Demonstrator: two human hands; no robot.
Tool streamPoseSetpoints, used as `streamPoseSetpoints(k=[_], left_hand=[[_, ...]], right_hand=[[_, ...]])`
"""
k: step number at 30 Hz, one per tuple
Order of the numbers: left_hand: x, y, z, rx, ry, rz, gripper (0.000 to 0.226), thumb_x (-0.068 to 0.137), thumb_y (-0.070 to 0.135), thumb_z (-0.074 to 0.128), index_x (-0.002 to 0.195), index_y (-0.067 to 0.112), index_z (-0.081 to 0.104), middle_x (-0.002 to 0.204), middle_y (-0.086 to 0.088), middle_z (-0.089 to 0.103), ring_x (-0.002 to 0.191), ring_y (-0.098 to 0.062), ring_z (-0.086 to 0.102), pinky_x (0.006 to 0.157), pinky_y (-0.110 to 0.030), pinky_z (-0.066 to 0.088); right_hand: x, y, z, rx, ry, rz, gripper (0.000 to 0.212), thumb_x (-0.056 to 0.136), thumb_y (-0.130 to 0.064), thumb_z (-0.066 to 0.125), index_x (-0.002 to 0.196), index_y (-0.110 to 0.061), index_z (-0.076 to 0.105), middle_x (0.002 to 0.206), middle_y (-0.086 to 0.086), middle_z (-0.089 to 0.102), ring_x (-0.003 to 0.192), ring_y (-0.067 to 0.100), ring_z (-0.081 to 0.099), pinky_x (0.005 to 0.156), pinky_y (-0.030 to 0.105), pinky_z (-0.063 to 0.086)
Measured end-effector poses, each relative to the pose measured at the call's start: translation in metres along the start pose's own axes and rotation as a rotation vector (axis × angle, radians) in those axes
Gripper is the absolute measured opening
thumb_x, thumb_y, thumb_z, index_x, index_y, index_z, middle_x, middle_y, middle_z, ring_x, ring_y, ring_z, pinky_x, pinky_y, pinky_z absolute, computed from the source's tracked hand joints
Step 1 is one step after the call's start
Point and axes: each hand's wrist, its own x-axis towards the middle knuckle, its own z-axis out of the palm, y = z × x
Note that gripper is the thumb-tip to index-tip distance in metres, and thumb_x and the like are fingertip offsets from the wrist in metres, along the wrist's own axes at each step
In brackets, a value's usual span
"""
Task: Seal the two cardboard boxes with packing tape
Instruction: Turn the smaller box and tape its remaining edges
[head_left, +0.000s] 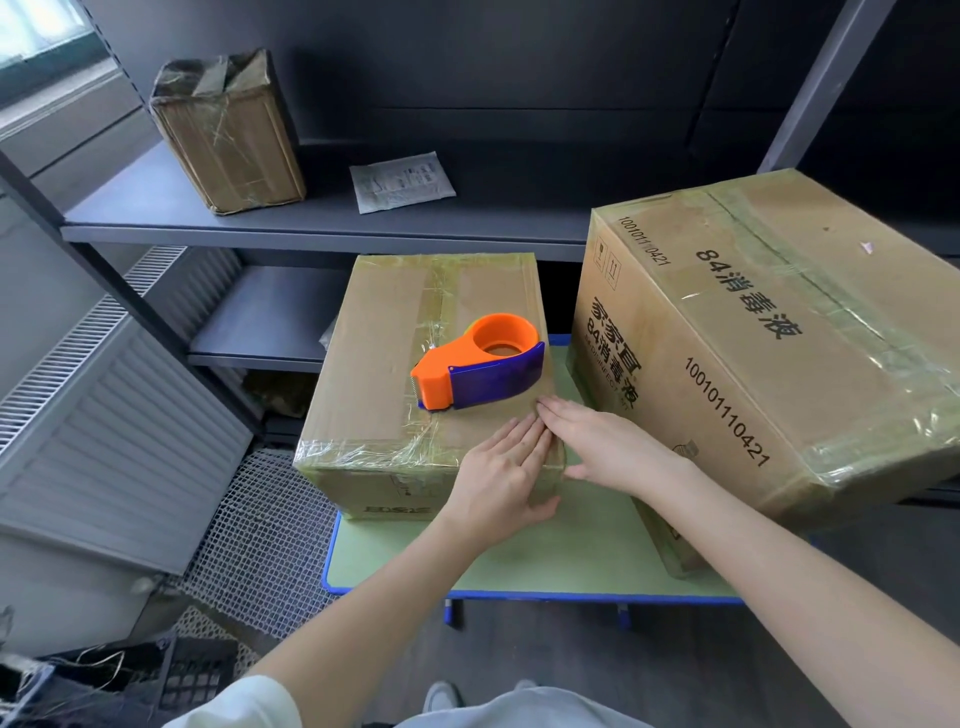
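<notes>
Hands press flat, fingers straight: left hand (506, 475) and right hand (597, 447) on the small cardboard box (384, 364). Tape dispenser (480, 364) rests on top.

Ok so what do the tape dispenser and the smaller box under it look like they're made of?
The tape dispenser looks like hard moulded plastic, orange with a blue-purple guard, smooth with a slight sheen. The smaller box looks like matte brown cardboard; the clear tape on its edges is probably thin plastic film, judging by its glossy wrinkles.
</notes>
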Motion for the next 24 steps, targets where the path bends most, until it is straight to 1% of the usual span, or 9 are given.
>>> streamPoseSetpoints(k=[1,3,6,8,10,13,18,21,24], left_hand=[[0.0,0.0,0.0,0.003,0.008,0.0,0.07,0.062,0.041,0.081,0.113,-0.003,0.066,0.12,-0.016,0.063,0.113,-0.024,0.061,0.097,-0.036,0.049],[0.002,-0.001,0.001,0.017,0.039,-0.002,0.065,0.065,0.043,0.081,0.109,-0.003,0.068,0.117,-0.014,0.066,0.11,-0.022,0.063,0.093,-0.035,0.051],[0.005,0.0,0.003,0.024,0.064,-0.004,0.056,0.067,0.04,0.081,0.104,-0.002,0.071,0.111,-0.014,0.068,0.105,-0.021,0.065,0.088,-0.034,0.054],[0.004,0.0,0.003,0.015,0.052,0.004,0.054,0.07,0.037,0.079,0.107,-0.002,0.069,0.113,-0.014,0.067,0.107,-0.023,0.064,0.09,-0.035,0.053],[0.001,-0.004,0.001,0.014,0.044,0.035,0.05,0.073,0.029,0.079,0.11,-0.002,0.068,0.115,-0.015,0.066,0.11,-0.025,0.062,0.092,-0.037,0.052],[0.0,-0.009,0.0,0.01,0.062,0.064,0.045,0.072,0.018,0.079,0.11,-0.003,0.068,0.114,-0.015,0.066,0.109,-0.026,0.063,0.09,-0.039,0.053],[0.001,-0.006,0.004,-0.067,0.091,0.021,0.041,0.071,0.019,0.077,0.107,0.001,0.07,0.112,-0.012,0.068,0.108,-0.023,0.064,0.091,-0.038,0.053],[0.002,-0.009,0.004,-0.066,0.068,0.044,0.041,0.071,0.018,0.077,0.107,0.0,0.07,0.112,-0.013,0.068,0.108,-0.025,0.063,0.091,-0.039,0.052],[-0.001,-0.009,0.003,-0.046,0.031,0.057,0.045,0.07,0.014,0.074,0.111,-0.003,0.067,0.118,-0.017,0.065,0.113,-0.028,0.06,0.096,-0.041,0.049]], right_hand=[[0.002,-0.001,-0.001,-0.009,-0.007,-0.002,0.086,0.086,-0.019,0.063,0.148,-0.008,0.004,0.157,0.005,0.003,0.144,0.013,0.006,0.112,0.022,0.012],[0.005,-0.003,-0.005,-0.021,-0.032,-0.004,0.087,0.085,-0.018,0.064,0.149,-0.008,0.005,0.157,0.005,0.003,0.144,0.014,0.008,0.112,0.024,0.014],[0.009,-0.004,-0.009,-0.013,-0.055,0.001,0.085,0.084,-0.018,0.064,0.148,-0.009,0.009,0.157,0.005,0.008,0.143,0.015,0.012,0.112,0.026,0.019],[0.009,-0.004,-0.011,-0.006,-0.067,-0.008,0.084,0.085,-0.02,0.063,0.148,-0.008,0.01,0.157,0.006,0.009,0.143,0.015,0.013,0.113,0.026,0.02],[0.008,-0.003,-0.012,0.014,-0.082,-0.023,0.084,0.086,-0.024,0.063,0.148,-0.007,0.009,0.157,0.006,0.008,0.143,0.014,0.012,0.114,0.026,0.018],[0.007,-0.001,-0.015,0.047,-0.104,-0.038,0.084,0.087,-0.03,0.062,0.148,-0.008,0.009,0.157,0.006,0.008,0.143,0.014,0.01,0.114,0.025,0.014],[0.008,0.0,-0.013,0.103,-0.111,-0.026,0.08,0.09,-0.024,0.059,0.148,-0.009,0.007,0.157,0.004,0.005,0.143,0.013,0.009,0.113,0.022,0.009],[0.007,0.002,-0.01,0.134,-0.105,-0.024,0.078,0.091,-0.024,0.057,0.148,-0.01,0.006,0.157,0.004,0.003,0.143,0.012,0.006,0.112,0.019,0.007],[0.005,0.001,-0.004,0.156,-0.083,-0.022,0.076,0.093,-0.024,0.054,0.148,-0.009,0.004,0.157,0.005,0.0,0.144,0.012,0.003,0.112,0.02,0.007]])
